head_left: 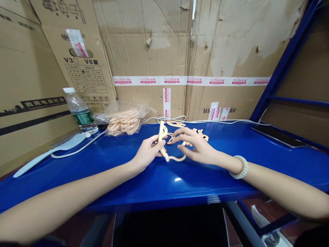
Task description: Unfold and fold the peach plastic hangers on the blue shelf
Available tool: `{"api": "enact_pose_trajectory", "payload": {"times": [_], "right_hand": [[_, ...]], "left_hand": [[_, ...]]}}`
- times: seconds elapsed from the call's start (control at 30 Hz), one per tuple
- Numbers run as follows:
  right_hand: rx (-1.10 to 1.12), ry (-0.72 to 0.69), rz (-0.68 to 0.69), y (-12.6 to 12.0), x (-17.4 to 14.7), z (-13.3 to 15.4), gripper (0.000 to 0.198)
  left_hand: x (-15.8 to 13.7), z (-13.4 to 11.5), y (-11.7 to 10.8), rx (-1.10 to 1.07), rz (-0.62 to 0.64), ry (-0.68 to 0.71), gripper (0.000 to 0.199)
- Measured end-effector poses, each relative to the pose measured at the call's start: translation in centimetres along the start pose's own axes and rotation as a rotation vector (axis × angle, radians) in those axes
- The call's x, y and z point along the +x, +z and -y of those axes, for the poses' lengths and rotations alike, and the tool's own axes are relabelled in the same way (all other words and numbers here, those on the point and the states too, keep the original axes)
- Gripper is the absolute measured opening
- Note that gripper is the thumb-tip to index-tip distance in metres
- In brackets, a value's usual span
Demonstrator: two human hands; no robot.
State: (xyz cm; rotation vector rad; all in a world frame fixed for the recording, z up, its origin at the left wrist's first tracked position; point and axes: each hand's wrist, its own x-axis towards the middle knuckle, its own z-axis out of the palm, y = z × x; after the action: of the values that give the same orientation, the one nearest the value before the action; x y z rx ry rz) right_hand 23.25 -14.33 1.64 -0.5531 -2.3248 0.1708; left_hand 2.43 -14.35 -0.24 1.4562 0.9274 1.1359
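Observation:
My left hand (pixel 149 151) grips a pale wooden cut-out piece (pixel 161 133), thumb in front, held upright and slightly tilted over the blue table. A curved wooden part (pixel 178 159) reaches from its lower end toward my right hand. With fingers spread and bent, my right hand (pixel 194 144) hovers just right of the held piece; I see nothing gripped in it. Behind the hands lie several loose wooden cut-outs (pixel 203 135), partly covered by my right hand. One more flat cut-out (pixel 176 124) rests near the back edge.
A clear plastic bag of wooden pieces (pixel 124 120) lies at the back left, beside a water bottle (pixel 81 111). A pale hairbrush (pixel 66 142) and white cable (pixel 77 154) are at the left. A dark phone or tablet (pixel 279 136) lies right. Cardboard (pixel 154 51) walls the back.

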Motion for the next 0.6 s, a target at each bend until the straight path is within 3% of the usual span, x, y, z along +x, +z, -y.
{"api": "enact_pose_trajectory", "payload": {"times": [0.13,0.2,0.4,0.6], "right_hand": [[0.525,0.293,-0.021,0.3,0.2,-0.2,0.03],[0.664,0.393,-0.023,0.4,0.3,-0.2,0.029],[0.603,0.532,-0.174,0.1,0.5,-0.8,0.022],[0.745,0.679,-0.128,0.5,0.2,-2.0,0.026]], "left_hand": [[0.0,0.2,-0.3,0.236,0.026,0.205,0.026],[-0.1,0.1,-0.3,0.353,0.017,0.308,0.02],[0.1,0.5,-0.7,0.573,0.003,0.42,0.026],[0.7,1.0,-1.4,0.966,-0.012,0.59,0.035]]}}
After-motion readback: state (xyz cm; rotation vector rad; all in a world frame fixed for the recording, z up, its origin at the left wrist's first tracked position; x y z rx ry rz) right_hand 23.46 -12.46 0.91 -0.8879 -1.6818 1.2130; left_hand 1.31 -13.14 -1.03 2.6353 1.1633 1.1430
